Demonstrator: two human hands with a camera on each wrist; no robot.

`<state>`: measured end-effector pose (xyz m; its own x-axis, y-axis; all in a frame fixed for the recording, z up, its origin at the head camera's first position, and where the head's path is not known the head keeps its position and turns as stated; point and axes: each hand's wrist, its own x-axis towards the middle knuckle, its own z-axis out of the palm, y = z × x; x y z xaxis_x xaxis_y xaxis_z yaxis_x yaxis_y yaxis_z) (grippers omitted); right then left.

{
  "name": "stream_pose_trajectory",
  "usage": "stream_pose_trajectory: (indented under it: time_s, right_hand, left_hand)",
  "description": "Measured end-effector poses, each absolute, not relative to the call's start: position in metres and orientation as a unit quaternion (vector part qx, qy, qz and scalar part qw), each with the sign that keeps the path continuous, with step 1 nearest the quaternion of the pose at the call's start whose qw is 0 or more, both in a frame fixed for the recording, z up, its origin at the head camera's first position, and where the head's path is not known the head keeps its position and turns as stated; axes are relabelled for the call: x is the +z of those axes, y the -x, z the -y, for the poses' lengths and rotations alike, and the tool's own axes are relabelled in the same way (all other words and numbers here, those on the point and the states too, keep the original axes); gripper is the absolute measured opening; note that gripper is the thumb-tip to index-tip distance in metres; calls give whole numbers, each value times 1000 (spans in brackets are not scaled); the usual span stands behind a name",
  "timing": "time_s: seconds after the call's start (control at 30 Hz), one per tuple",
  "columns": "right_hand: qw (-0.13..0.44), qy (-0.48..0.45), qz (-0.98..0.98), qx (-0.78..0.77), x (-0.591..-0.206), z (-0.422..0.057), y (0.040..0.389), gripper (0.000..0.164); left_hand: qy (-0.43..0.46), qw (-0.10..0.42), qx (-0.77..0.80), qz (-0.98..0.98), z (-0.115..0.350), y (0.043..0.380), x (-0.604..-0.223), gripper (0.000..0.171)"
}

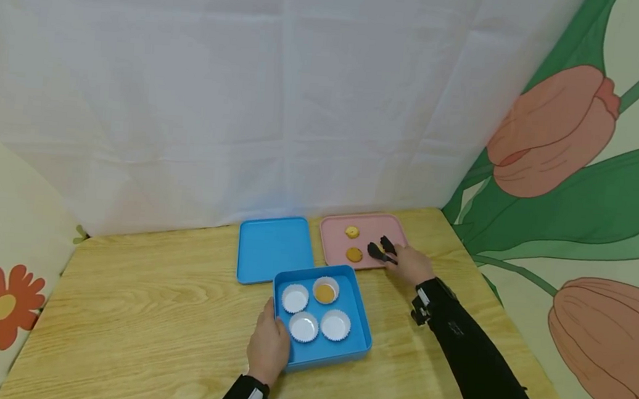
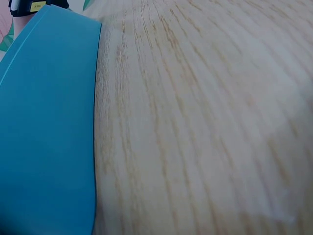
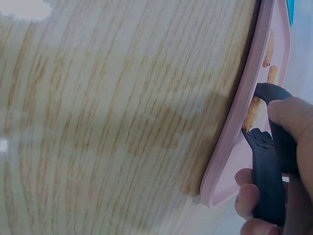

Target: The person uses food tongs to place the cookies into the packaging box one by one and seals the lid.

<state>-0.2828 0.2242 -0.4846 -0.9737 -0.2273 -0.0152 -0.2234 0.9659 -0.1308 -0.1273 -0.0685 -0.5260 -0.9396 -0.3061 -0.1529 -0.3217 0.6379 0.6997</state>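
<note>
My right hand (image 1: pixel 412 266) holds small black tongs (image 1: pixel 381 251) over the pink tray (image 1: pixel 336 220). In the right wrist view a golden cookie (image 3: pixel 253 112) lies between the ends of the tongs. Two more cookies are on the tray, a pale one (image 1: pixel 352 232) at the back and a browner one (image 1: pixel 354 254) in front. At the left wall of the blue box (image 1: pixel 336 356), my left hand (image 1: pixel 268 347) grips the side, thumb at the rim. Inside the box are several white paper cups; the back right cup (image 1: pixel 327 281) has an orange-brown cookie in it.
Behind the box lies a flat blue tray or lid (image 1: pixel 274 249), left of the pink tray. A white cloth (image 1: pixel 193 92) hangs along the back edge of the wooden table (image 1: pixel 150 311). Flower-patterned panels (image 1: pixel 572 242) stand at both sides.
</note>
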Motion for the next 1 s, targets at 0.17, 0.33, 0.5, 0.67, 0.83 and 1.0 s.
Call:
stream_pose_trajectory:
  time_s: [0.17, 0.33, 0.5, 0.67, 0.83, 1.0]
  right_hand:
    - [13, 114, -991, -75, -485, -225, 282, 45]
    - [23, 109, -990, -85, -483, -227, 282, 47]
    - [7, 115, -988, -101, -474, -227, 280, 54]
    - [-24, 122, -986, -112, -457, -224, 273, 55]
    - [-39, 127, -984, -121, -438, -214, 259, 60]
    - [-64, 156, -980, -107, -419, -201, 236, 62]
  left_hand:
    - [175, 20, 387, -905, 68, 127, -525, 48]
    - [175, 25, 386, -905, 68, 128, -525, 48]
    - [174, 16, 383, -907, 69, 127, -525, 48]
    - [165, 1, 377, -911, 70, 126, -527, 47]
    - [162, -2, 381, -910, 70, 126, -528, 48]
    - [157, -5, 380, -912, 71, 126, -529, 48]
